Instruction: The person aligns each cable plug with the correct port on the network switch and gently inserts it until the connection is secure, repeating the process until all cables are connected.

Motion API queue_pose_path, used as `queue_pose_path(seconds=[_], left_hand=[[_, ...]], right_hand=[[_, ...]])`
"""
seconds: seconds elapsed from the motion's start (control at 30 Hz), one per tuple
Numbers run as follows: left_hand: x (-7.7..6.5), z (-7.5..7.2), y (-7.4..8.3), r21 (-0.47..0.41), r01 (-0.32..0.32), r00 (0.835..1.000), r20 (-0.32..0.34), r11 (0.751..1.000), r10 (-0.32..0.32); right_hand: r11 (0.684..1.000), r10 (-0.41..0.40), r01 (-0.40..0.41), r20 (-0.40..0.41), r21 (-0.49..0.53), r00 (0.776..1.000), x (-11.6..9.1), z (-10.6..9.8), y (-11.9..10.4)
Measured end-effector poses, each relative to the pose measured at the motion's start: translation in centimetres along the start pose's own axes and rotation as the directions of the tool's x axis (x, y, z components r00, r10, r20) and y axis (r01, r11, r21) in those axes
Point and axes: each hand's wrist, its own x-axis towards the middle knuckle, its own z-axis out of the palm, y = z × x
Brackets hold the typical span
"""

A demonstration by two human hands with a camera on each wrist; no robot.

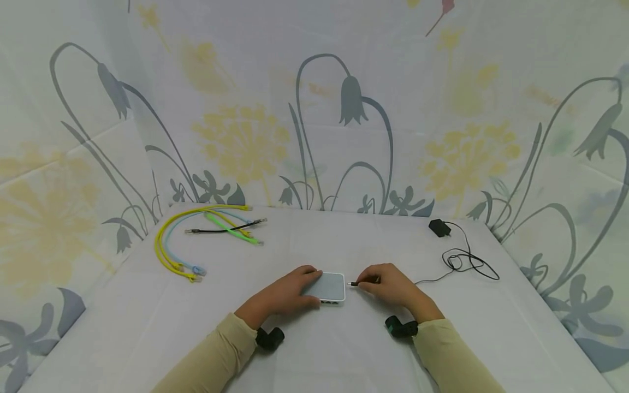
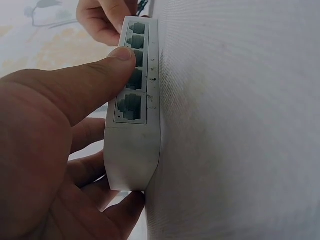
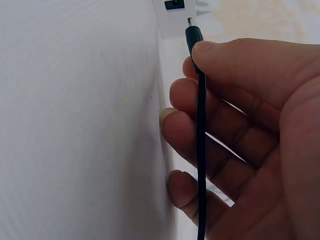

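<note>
Right hand (image 3: 260, 135) pinching a black plug (image 3: 194, 36), metal tip (image 3: 190, 22) apart from the dark socket (image 3: 174, 5) of a white box (image 3: 173, 22); cable (image 3: 201, 150) crossing before the fingers.

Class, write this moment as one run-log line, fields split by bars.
left hand: grips five-port network switch | right hand: pinches DC barrel plug | plug: apart from power socket | Ethernet cables: left of switch

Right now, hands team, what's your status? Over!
Left hand grips white box. Right hand pinches black plug. Plug outside socket; nothing seen blocking the gap.
</note>
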Motion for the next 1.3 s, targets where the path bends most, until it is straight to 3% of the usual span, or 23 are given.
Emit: queue_pose_path(seconds=[0.57,1.3], left_hand=[[-0.13,-0.07,0.48,-0.006,0.019,1.000,0.000,1.000,-0.019],[-0.25,-0.36,0.72,-0.017,0.013,1.000,0.004,1.000,-0.013]], right_hand=[[0.999,-0.036,0.037,0.004,-0.019,0.999,0.06,0.30,-0.37],[1.000,-0.004,0.004,0.045,-0.014,0.999,0.01,0.22,-0.94]])
